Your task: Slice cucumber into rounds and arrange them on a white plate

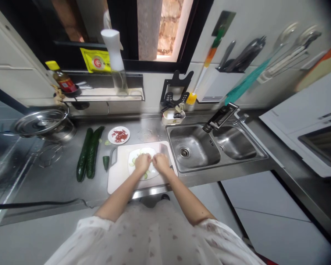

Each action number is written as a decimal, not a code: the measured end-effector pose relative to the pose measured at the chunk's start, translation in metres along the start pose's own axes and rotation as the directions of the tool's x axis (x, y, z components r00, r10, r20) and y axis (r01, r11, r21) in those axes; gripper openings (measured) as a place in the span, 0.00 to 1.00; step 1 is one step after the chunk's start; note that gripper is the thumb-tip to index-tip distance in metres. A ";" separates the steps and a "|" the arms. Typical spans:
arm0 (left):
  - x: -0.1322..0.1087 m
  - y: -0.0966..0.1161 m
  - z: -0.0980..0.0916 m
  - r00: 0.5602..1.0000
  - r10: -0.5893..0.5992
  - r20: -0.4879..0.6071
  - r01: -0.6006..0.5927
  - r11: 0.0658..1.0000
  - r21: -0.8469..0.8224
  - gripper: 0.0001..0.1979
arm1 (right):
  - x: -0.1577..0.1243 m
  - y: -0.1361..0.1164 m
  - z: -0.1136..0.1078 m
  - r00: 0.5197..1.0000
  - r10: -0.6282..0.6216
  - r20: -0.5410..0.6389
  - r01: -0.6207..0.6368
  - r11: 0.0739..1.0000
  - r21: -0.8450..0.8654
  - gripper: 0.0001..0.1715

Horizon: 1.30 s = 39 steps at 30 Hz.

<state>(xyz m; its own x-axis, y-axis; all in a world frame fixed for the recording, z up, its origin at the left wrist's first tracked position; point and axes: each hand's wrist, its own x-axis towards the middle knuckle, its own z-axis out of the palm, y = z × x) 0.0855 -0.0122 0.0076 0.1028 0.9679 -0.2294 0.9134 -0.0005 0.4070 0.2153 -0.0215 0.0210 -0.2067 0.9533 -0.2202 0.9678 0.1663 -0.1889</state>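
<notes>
A white cutting board (118,176) lies on the steel counter with a white plate (151,173) on it. Thin cucumber slices (143,150) lie around the plate's rim. My left hand (142,162) and my right hand (160,162) are side by side over the middle of the plate, fingers curled down and closed. What the fingers hold is too small to make out. Two whole cucumbers (87,157) lie left of the board, with a cut cucumber end (106,162) beside them.
A small dish of red chopped bits (118,135) sits behind the board. A double steel sink (209,147) with a tap is to the right. A lidded wok (44,125) stands at far left. Bottles on a shelf and hanging utensils line the back wall.
</notes>
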 end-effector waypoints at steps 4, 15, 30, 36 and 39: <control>0.000 0.002 0.001 1.000 0.003 -0.001 -0.003 1.000 0.001 0.12 | 0.000 -0.001 0.000 1.000 0.002 0.006 -0.002 1.000 -0.016 0.15; 0.000 0.003 -0.001 1.000 -0.009 0.000 0.009 1.000 0.019 0.11 | 0.002 0.000 -0.002 0.999 0.053 0.009 -0.053 0.998 0.018 0.13; -0.002 0.003 -0.001 1.000 -0.007 -0.023 0.007 1.000 0.000 0.13 | 0.004 0.000 -0.004 0.997 0.072 0.003 -0.072 0.997 0.020 0.12; 0.000 0.001 0.003 0.999 0.003 -0.034 -0.003 1.000 -0.011 0.12 | 0.005 0.000 -0.003 0.998 0.064 0.002 -0.064 0.998 0.012 0.13; 0.000 0.001 0.003 0.999 0.010 -0.040 -0.010 1.000 0.001 0.12 | 0.005 0.000 -0.003 0.998 0.068 0.008 -0.068 0.998 0.008 0.13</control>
<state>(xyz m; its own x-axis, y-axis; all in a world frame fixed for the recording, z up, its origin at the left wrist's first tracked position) 0.0876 -0.0127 0.0051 0.0958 0.9772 -0.1897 0.9126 -0.0101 0.4086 0.2147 -0.0163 0.0225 -0.1417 0.9604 -0.2398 0.9785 0.0992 -0.1809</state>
